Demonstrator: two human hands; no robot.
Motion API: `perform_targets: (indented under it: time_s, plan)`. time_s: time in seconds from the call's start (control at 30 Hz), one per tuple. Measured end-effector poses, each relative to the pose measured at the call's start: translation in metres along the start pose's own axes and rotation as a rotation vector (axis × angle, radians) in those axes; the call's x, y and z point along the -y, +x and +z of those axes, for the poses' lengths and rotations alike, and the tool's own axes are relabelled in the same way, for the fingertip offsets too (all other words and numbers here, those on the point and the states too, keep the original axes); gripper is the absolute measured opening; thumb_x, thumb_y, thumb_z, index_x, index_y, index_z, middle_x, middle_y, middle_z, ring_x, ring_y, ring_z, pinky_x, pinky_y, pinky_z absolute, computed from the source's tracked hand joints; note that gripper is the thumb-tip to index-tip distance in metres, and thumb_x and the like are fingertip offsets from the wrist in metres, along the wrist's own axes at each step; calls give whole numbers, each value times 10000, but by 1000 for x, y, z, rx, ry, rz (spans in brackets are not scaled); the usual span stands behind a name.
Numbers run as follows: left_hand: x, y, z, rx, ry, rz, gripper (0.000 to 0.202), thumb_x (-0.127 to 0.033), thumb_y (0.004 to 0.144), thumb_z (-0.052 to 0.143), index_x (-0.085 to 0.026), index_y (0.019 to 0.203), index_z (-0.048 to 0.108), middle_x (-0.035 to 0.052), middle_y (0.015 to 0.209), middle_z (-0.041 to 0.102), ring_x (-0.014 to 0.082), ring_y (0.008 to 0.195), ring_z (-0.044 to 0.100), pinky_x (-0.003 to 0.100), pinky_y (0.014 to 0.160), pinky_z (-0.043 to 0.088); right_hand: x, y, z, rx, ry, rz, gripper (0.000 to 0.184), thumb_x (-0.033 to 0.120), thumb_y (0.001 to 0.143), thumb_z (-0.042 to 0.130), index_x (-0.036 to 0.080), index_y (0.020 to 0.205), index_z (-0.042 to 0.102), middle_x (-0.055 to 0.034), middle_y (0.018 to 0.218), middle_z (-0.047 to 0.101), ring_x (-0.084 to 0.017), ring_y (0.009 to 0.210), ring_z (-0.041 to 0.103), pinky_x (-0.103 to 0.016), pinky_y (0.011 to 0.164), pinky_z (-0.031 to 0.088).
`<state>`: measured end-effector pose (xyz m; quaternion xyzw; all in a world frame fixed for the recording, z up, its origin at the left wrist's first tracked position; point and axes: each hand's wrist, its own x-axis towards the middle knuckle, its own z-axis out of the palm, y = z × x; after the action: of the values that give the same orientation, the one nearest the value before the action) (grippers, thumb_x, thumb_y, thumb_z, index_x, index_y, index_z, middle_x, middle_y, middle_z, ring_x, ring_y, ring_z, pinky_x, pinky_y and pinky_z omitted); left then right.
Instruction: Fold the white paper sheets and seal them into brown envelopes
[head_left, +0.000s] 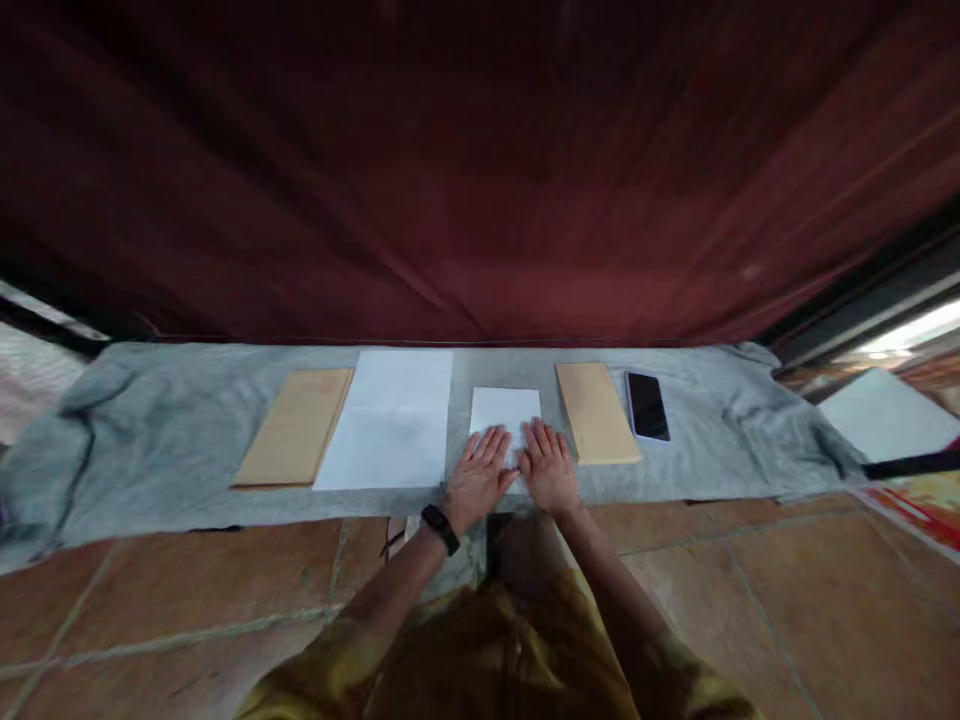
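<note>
A small white sheet of paper (505,403), perhaps folded, lies on the grey cloth in front of me. My left hand (480,475) rests flat on its left side, fingers stretched out, with a dark band on the wrist. On the right side of the same paper my right hand (550,468) lies flat too, fingers pointing away from me. The thumbs come close together over the paper, and its near part is mostly hidden under the hands. A larger white sheet (394,420) with a faint crease lies left of my left hand. Just right of my right hand are brown envelopes (598,412).
More brown envelopes (295,428) lie at the left, partly beside the large sheet. A dark-screened phone (648,407) sits at the right. The grey cloth (720,420) covers a narrow bench. A dark red curtain (480,200) hangs behind; tiled floor (750,580) is in front.
</note>
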<state>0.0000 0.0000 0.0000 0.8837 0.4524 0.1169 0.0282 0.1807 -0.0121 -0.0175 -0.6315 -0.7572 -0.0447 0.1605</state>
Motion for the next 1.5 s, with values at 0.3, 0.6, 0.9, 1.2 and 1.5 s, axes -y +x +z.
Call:
perform_targets:
  time_s: [0.3, 0.6, 0.9, 1.2, 1.5]
  plan:
    - [3, -11, 2, -28, -24, -77, 721, -518, 993, 454, -51, 1532, 348, 200, 1621, 330, 288, 1541, 225, 484, 1245, 252, -3, -1, 1, 2, 50, 20, 548, 381, 1052, 391, 158, 1552, 387, -136, 1586, 413, -314, 1453, 379, -524, 1176, 291]
    - [4, -11, 2, -44, -44, -90, 705, -498, 990, 471, -65, 1532, 349, 200, 1616, 346, 289, 1533, 252, 480, 1239, 262, -7, -12, 0, -24, 87, 38, 573, 387, 1057, 375, 128, 1567, 342, -140, 1577, 425, -319, 1459, 373, -528, 1180, 283]
    - [4, -11, 1, -59, -33, -84, 692, -493, 999, 446, -53, 1527, 364, 201, 1601, 373, 291, 1522, 283, 485, 1237, 272, -8, -17, -7, -12, 106, 71, 561, 384, 1054, 389, 121, 1549, 377, -148, 1564, 445, -322, 1446, 394, -526, 1176, 307]
    - [6, -23, -7, -56, -67, -52, 672, -501, 1008, 424, -54, 1509, 391, 232, 1593, 370, 322, 1517, 288, 525, 1212, 313, -15, -39, -13, -48, 208, 50, 522, 326, 1046, 387, 110, 1521, 416, -173, 1537, 476, -301, 1448, 400, -524, 1168, 367]
    - [9, -50, -16, 19, -88, 56, 635, -379, 939, 593, -159, 1507, 417, 156, 1605, 387, 294, 1514, 302, 531, 1223, 286, -22, -67, -28, 11, 317, -92, 578, 293, 998, 470, 143, 1546, 366, -169, 1526, 485, -292, 1440, 412, -553, 1177, 368]
